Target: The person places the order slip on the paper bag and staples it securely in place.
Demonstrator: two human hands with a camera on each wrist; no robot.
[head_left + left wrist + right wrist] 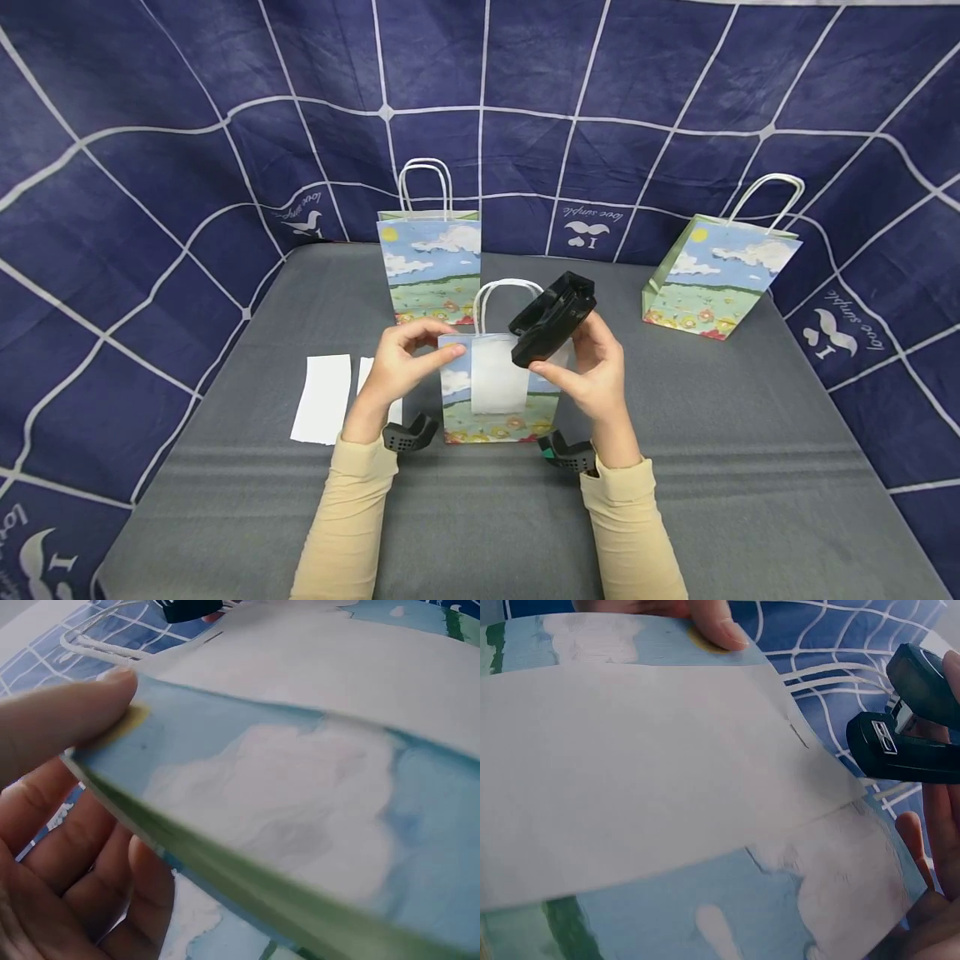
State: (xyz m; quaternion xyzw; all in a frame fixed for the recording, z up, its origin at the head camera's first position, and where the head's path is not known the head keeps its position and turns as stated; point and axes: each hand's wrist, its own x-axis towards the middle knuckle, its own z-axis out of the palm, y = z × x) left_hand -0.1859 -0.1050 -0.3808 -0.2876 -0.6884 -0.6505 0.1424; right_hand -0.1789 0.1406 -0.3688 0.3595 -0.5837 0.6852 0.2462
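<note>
A paper gift bag (456,400) printed with sky and flowers stands in front of me, its white handles (506,285) up. White paper (498,379) lies flat against its front, and a staple (799,735) shows in it close to the bag's top edge. My left hand (408,362) pinches the bag's upper left corner, thumb in front over the printed sun and fingers behind. In my right hand (596,371) is a black stapler (551,321), held tilted above the bag's upper right corner. Its jaws stand apart, off the paper, in the right wrist view.
Two more matching gift bags stand farther back, one behind the front bag (431,275) and one at the right (720,279). White paper pieces (322,400) lie on the grey table (480,525) at the left, one partly behind my left forearm. A blue checked cloth (540,67) hangs around the table.
</note>
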